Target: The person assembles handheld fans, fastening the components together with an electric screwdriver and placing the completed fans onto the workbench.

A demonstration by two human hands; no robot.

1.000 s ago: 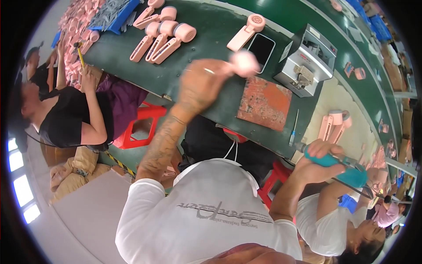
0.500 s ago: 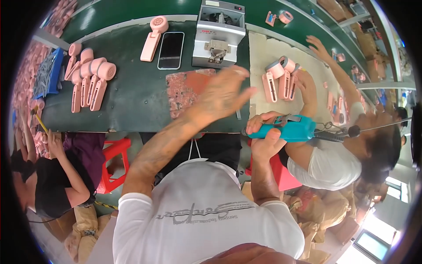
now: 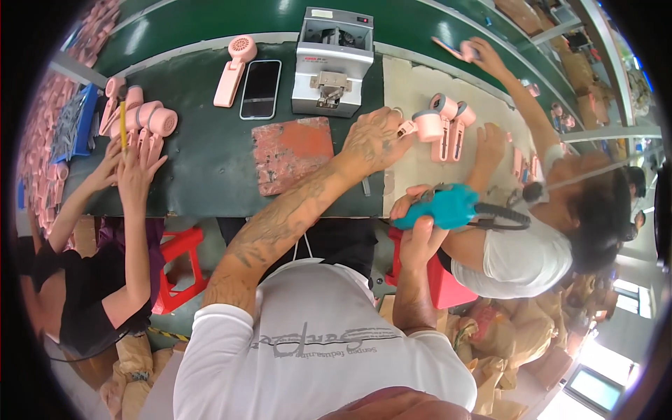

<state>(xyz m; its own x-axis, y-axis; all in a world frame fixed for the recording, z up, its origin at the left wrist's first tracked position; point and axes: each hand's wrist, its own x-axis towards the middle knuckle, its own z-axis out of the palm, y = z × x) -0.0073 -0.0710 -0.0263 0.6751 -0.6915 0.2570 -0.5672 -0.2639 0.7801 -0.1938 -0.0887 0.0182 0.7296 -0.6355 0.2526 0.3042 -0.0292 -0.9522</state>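
Observation:
My left hand (image 3: 374,140) is stretched out to the right of the screw feeder, its fingers closed on a pink handheld fan (image 3: 429,127) with a grey rim. Two more pink fans (image 3: 460,133) lie just beyond it on the pale sheet, slotted handles toward me. In my right hand (image 3: 418,241) is a teal electric screwdriver (image 3: 451,205), held above the table's front edge with its cable trailing right. A worn reddish mat (image 3: 294,155) lies under and left of my left forearm.
Behind the mat stand a silver screw feeder (image 3: 334,64), a phone (image 3: 261,89) and one pink fan (image 3: 229,82). At left, a co-worker's hands (image 3: 136,171) with a yellow tool are at a fan pile (image 3: 159,120). At right, another person's hand (image 3: 488,56) reaches over the green belt.
My left hand has moved right and taken hold of a pink fan. The screwdriver has turned slightly. The left co-worker's hands came over the fan pile; the right co-worker's hand reached farther back.

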